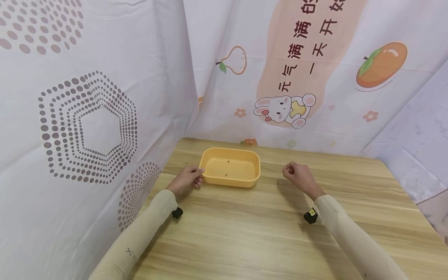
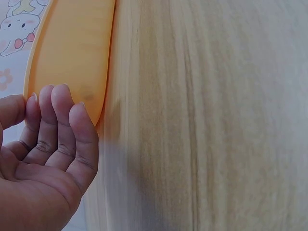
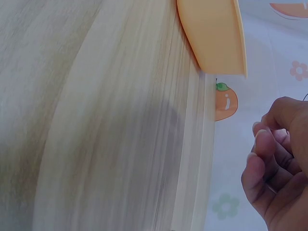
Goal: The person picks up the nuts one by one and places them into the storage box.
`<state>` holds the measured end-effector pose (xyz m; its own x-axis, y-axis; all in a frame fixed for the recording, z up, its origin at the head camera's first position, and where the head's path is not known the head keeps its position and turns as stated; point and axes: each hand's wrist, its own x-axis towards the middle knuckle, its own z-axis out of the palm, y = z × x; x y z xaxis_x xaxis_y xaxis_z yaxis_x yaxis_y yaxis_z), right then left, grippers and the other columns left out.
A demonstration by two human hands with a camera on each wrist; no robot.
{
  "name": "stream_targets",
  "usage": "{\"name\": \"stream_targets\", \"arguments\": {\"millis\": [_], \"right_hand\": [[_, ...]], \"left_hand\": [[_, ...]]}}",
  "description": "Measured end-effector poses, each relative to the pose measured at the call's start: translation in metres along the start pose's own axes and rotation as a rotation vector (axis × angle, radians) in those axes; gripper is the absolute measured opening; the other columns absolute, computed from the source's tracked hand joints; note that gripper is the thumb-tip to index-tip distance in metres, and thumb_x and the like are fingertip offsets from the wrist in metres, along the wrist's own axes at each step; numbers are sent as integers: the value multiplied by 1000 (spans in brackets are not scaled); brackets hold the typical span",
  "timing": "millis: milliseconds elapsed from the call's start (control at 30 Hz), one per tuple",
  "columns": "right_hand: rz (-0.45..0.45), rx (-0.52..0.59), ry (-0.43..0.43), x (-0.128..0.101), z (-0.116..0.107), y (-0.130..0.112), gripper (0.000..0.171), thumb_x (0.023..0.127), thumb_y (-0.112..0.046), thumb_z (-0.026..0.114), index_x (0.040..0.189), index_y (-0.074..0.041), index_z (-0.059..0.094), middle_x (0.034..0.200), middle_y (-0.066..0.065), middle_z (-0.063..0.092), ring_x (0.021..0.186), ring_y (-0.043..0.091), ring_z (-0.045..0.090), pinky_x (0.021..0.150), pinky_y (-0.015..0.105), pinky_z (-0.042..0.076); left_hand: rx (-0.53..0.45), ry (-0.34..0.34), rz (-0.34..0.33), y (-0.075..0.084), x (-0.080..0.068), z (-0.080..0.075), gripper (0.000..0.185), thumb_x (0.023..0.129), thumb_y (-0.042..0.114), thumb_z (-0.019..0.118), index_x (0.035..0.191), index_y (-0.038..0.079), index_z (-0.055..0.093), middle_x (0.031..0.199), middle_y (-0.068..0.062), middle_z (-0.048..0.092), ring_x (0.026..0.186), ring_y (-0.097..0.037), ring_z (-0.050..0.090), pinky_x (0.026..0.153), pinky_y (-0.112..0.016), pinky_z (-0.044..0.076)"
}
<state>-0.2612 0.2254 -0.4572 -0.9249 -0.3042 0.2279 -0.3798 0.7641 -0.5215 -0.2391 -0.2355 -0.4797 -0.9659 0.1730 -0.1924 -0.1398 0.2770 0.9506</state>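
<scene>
Orange plastic tray (image 1: 231, 167) sits toward the table's (image 1: 266, 233) far edge, the left hand (image 1: 187, 179) pinching the tray's left rim, the right hand (image 1: 301, 178) loosely curled, holding nothing, right of it.

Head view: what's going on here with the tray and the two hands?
A person sits at a wooden table with a shallow orange plastic tray near its far edge. The left hand is at the tray's left end, fingertips on its rim. The right hand hovers to the tray's right, apart from it, fingers loosely curled and apparently holding nothing. Only a few small dots show inside the tray.
</scene>
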Motion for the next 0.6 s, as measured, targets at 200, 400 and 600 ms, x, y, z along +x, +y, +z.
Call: {"name": "stream_targets", "arguments": {"millis": [200, 400, 600], "right_hand": [[-11, 8, 4, 2, 3, -3, 16, 100, -16, 61, 101, -4, 70, 78, 2, 69, 57, 13, 56, 57, 32, 48], [-6, 17, -16, 2, 3, -9, 15, 101, -16, 61, 102, -4, 69, 78, 4, 70, 55, 12, 58, 54, 29, 49], [0, 37, -38, 2, 4, -15, 15, 102, -17, 60, 103, -4, 69, 81, 9, 72, 54, 13, 58, 54, 30, 50]], "left_hand": [[8, -6, -11, 2, 1, 0, 33, 110, 19, 53, 101, -11, 61, 95, -24, 65, 79, -28, 64, 80, -48, 59], [11, 20, 4, 0, -1, 2, 34, 109, 27, 56, 101, -6, 62, 94, -16, 66, 77, -21, 63, 76, -40, 59], [11, 28, 14, 0, -3, 2, 34, 108, 28, 58, 98, -4, 62, 90, -13, 65, 73, -19, 62, 70, -33, 58]]}}
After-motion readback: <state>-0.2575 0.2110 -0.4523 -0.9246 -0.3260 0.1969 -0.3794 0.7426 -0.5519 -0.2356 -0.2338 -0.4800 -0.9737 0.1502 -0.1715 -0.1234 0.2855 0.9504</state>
